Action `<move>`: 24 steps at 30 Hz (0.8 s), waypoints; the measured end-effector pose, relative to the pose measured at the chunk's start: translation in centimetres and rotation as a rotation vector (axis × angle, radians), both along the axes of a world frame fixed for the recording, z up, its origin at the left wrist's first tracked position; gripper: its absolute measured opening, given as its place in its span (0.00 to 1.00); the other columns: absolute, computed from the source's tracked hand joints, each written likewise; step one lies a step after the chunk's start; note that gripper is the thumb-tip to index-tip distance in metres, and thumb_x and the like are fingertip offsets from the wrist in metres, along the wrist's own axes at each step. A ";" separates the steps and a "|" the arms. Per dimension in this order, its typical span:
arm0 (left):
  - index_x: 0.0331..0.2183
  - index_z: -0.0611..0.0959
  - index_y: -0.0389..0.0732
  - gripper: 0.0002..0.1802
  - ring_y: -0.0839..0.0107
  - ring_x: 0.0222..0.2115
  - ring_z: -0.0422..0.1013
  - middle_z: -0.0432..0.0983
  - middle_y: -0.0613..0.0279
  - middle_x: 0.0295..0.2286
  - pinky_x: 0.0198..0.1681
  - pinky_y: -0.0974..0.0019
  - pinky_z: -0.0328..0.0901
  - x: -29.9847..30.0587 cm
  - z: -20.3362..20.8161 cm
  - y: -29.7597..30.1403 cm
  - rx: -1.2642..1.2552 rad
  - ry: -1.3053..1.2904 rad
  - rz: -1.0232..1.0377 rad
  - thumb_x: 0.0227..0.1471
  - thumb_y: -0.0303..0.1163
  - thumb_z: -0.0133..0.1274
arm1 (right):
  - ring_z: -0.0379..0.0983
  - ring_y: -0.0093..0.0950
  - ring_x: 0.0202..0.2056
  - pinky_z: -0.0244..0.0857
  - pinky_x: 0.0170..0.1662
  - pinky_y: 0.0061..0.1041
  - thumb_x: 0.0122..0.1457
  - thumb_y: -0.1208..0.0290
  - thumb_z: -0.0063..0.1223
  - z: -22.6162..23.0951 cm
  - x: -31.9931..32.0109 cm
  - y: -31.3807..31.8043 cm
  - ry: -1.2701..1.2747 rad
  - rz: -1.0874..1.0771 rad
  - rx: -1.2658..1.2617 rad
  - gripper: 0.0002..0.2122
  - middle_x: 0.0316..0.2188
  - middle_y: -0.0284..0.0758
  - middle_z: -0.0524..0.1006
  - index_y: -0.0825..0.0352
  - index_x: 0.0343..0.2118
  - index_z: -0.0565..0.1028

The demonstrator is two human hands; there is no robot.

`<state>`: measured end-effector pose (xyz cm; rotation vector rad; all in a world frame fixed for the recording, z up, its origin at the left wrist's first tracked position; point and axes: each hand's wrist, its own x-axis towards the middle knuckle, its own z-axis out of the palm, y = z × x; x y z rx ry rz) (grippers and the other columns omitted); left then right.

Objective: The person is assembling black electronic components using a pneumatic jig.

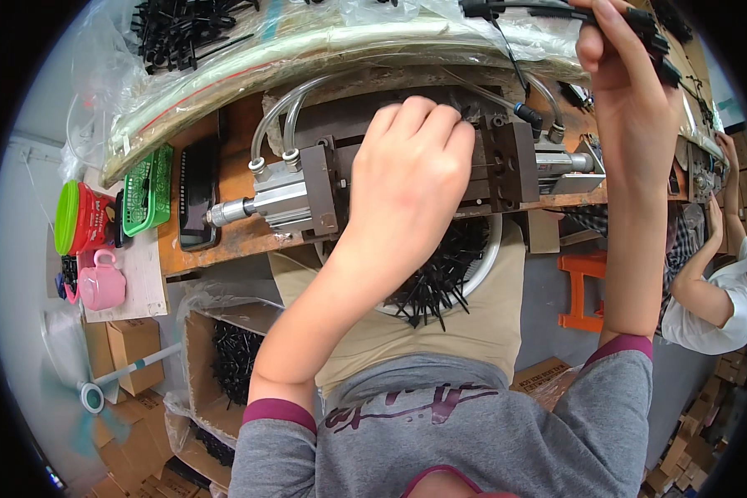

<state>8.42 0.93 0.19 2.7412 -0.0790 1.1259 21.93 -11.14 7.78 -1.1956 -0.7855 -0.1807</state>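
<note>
My left hand (411, 170) is over the middle of a bench-mounted clamping fixture, knuckles up and fingers curled down. Its fingertips are hidden, and so is whatever they hold. Two silver pneumatic cylinders (282, 202) (563, 163) flank the dark metal blocks (513, 162) of the fixture. At the upper right, my right hand (627, 62) is raised, its fingers closed around slim black plastic parts (651, 37). Below the fixture, a white-rimmed basin (496, 249) on my lap holds many similar black parts (432, 286), partly covered by my left forearm.
Clear air hoses (266, 124) rise from the left cylinder. A phone-like black tray (197, 195), green basket (149, 191), red tub (87, 217) and pink mug (103, 282) stand at left. Black parts fill a carton (203, 365). A fan (91, 397) and orange stool (578, 286) stand lower. Another person (714, 290) works at right.
</note>
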 end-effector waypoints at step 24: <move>0.32 0.84 0.35 0.13 0.71 0.27 0.76 0.75 0.55 0.45 0.30 0.69 0.72 -7.5 -2.5 -2.4 -0.479 0.193 -0.005 0.40 0.25 0.69 | 0.60 0.18 0.31 0.60 0.37 0.15 0.69 0.76 0.42 -2.6 -0.3 -5.5 0.332 0.438 0.251 0.16 0.48 0.44 0.72 0.82 0.53 0.68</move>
